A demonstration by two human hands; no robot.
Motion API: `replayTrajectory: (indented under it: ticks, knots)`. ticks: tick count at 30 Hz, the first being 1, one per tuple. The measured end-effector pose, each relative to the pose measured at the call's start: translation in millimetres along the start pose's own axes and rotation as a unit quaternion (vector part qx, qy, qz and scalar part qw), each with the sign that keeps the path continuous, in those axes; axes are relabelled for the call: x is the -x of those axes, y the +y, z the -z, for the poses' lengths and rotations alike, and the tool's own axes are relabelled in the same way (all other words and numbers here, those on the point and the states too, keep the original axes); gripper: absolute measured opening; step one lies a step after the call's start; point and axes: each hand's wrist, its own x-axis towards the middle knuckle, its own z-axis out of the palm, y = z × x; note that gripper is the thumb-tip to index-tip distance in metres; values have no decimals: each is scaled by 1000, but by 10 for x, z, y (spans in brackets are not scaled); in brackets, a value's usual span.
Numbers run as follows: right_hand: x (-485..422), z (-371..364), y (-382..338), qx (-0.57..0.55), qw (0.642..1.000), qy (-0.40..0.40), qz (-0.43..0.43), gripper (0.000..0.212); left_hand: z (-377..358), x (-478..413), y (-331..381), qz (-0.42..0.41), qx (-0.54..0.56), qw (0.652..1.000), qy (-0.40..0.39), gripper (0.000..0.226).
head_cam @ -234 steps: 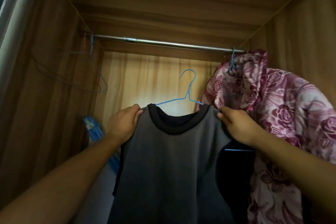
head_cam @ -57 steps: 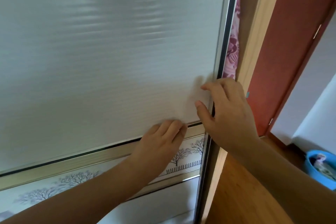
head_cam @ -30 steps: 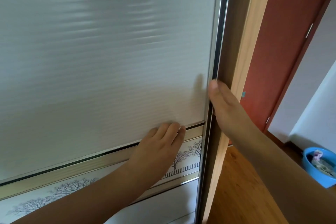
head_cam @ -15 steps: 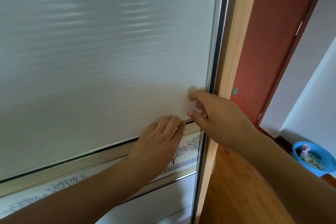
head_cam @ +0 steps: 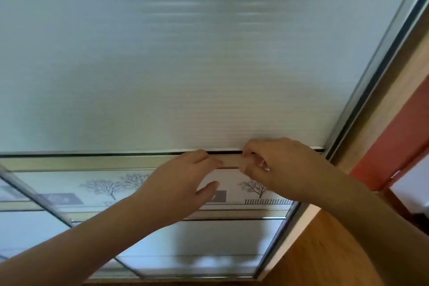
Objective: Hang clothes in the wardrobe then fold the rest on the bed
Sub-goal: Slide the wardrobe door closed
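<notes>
**Wardrobe door drawn across to the side post**

The wardrobe's sliding door (head_cam: 185, 65) fills nearly the whole view, seen at a tilt. Its upper panel is pale frosted material with fine horizontal ribbing. Below it runs a gold-toned cross rail (head_cam: 92, 163), then a white strip printed with bare trees and a fence (head_cam: 104, 187), then a second frosted panel (head_cam: 209, 239). The door's metal edge (head_cam: 371, 76) on the right lies against the wardrobe's light wooden side post (head_cam: 397, 90).
</notes>
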Motion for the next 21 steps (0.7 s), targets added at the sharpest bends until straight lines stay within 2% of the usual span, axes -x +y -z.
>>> replayTrajectory:
  ticks: [4, 10, 15, 21]
  knots:
    - [-373, -306, -437, -21, 993, -71, 87, 40, 133, 655, -428, 159, -20, 987, -4, 37]
    - [-838, -801, -1259, -19, 970, -112, 215, 50, 268, 1619, -870, 331, -69, 941, 1, 43]
    - [-1098, -1153, -1877, -19, 950, -172, 259, 53, 319, 2234, -1228, 407, -68, 911, -19, 45]
    - [-1443, -1518, -2641, -21, 941, -211, 264, 53, 354, 2758, -1969, 424, -48, 903, -40, 46]
